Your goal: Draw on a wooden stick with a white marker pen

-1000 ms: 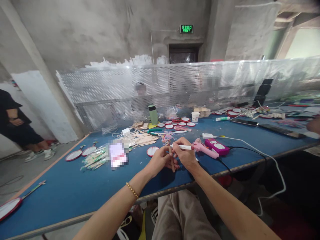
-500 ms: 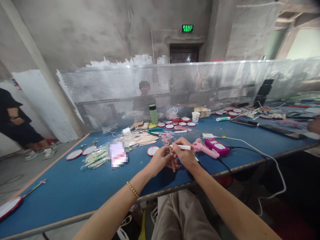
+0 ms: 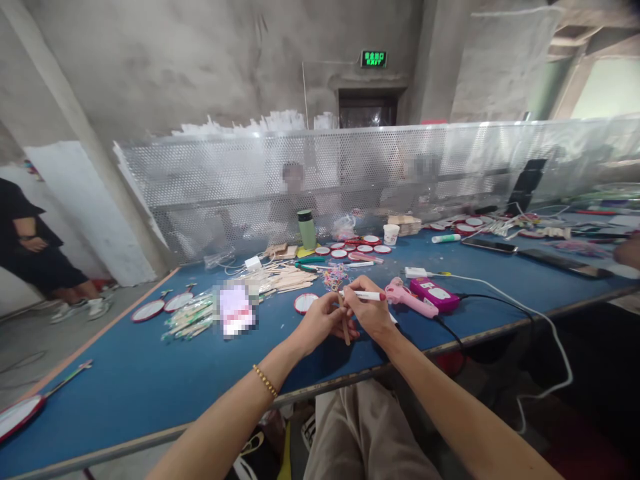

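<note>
- Blue surface point(image 3: 125, 380) is cluttered: a pile of wooden sticks point(image 3: 285, 277) lies beyond the hands, a red-rimmed disc point(image 3: 304, 303) just behind the left hand point(image 3: 320, 322).
- Pink glue gun point(image 3: 407, 299) and a pink box point(image 3: 434, 294) lie just right of the right hand point(image 3: 371, 313); a green bottle point(image 3: 307, 229) stands farther back by the perforated screen point(image 3: 350, 167).
- Left grip is pinched on a wooden stick point(image 3: 343, 325), held nearly upright over the surface's near edge.
- Right grip is closed around a white marker point(image 3: 363, 295) with a red end; the marker lies level, its tip at the stick's top.
</note>
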Tool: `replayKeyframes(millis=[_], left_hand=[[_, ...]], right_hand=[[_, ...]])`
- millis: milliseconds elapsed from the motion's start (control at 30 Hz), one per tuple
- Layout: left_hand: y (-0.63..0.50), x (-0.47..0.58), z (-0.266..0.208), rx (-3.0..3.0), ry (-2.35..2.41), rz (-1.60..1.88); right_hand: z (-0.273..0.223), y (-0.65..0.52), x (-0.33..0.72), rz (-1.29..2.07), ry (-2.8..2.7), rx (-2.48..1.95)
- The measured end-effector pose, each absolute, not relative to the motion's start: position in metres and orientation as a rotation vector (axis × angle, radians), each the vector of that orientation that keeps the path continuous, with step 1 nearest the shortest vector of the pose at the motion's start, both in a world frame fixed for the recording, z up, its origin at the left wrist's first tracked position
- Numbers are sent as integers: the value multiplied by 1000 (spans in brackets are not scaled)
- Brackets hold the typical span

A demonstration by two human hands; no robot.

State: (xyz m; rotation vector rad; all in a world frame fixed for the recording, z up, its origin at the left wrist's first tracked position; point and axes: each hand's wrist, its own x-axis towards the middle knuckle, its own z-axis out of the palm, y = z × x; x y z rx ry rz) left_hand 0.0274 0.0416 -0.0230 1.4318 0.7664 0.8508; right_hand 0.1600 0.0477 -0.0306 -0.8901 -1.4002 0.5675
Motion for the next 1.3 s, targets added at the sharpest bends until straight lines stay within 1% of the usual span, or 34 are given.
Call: replayKeyframes(millis=[400,1300], left_hand=[[40,27,-22,1383,772,838],[41,27,-23,1406,756,842]], right_hand=[[-30,49,161,587,-1327,-888],[-32,48,161,533,-1393,-902]])
